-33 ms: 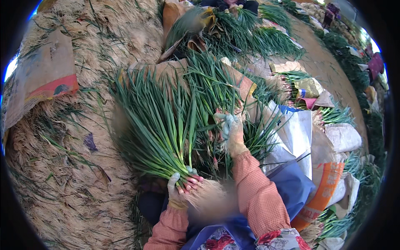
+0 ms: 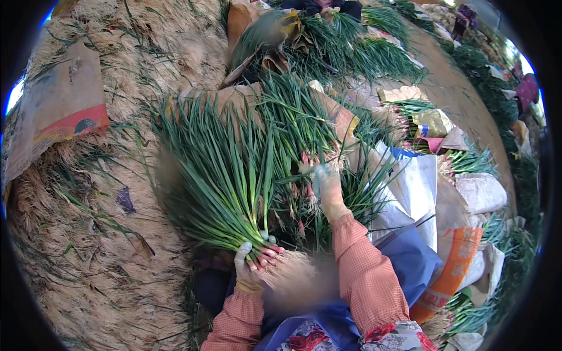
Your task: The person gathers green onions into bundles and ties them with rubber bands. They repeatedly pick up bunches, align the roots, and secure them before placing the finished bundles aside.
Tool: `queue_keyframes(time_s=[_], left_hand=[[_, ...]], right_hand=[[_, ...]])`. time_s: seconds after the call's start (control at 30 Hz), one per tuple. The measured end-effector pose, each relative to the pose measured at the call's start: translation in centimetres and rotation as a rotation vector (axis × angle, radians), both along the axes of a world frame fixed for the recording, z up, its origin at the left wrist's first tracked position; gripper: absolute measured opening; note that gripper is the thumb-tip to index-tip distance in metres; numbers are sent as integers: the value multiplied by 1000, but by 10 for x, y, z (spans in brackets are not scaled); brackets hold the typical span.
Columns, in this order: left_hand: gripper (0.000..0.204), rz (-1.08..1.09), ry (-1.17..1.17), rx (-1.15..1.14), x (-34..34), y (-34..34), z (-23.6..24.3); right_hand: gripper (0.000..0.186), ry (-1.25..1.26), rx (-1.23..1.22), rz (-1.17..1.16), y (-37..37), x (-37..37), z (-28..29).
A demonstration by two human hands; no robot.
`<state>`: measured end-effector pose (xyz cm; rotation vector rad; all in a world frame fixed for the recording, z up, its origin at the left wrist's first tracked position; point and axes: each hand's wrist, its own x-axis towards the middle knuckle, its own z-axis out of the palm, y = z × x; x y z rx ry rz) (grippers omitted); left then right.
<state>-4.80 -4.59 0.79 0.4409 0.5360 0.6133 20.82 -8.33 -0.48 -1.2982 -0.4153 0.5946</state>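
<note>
My left hand, pale blue-grey at the fingers, is closed around the pink-and-white bulb ends of a large bunch of green onions. Their long leaves fan up to the upper left, and pale roots hang to the right. Higher up, my right hand is at the root ends of a looser pile of onions, which lies on brown sacking; its fingers are smeared by motion, so whether it grips any is unclear.
A root-strewn heap with a torn sack covers the left. Ahead, a person sits behind more onion piles. Wrapped bundles and white sacks line the right. A purple-clad person is at the far right.
My right hand has shifted slightly down and to the right, and its fingers are now blurred. My left hand holds its bunch in the same place.
</note>
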Motion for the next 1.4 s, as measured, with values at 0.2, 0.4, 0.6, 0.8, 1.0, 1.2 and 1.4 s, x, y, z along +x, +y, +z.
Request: queue_keyframes(time_s=[0.2, 0.4, 0.6, 0.8, 1.0, 1.2, 1.4], left_hand=[[65, -297, -429, -160, -6, 20, -16], [65, -183, -205, -45, -16, 16, 2], [65, -216, 5, -72, 1, 6, -13], [68, -189, -35, -144, -4, 6, -6], [58, -76, 15, -66, -12, 4, -4], [55, -111, -49, -169, -9, 0, 10], [64, -313, -32, -135, -33, 11, 2]], right_hand=[[33, 53, -510, 360, 11, -19, -57], [15, 312, -127, 366, -1, -23, 21], [44, 77, -352, 600, -13, -55, 33], [26, 175, -250, 838, -29, -70, 10], [21, 154, -212, 115, -30, -34, -1], [41, 249, -166, 972, -32, -73, 27], [29, 267, -225, 915, -32, -48, 30]])
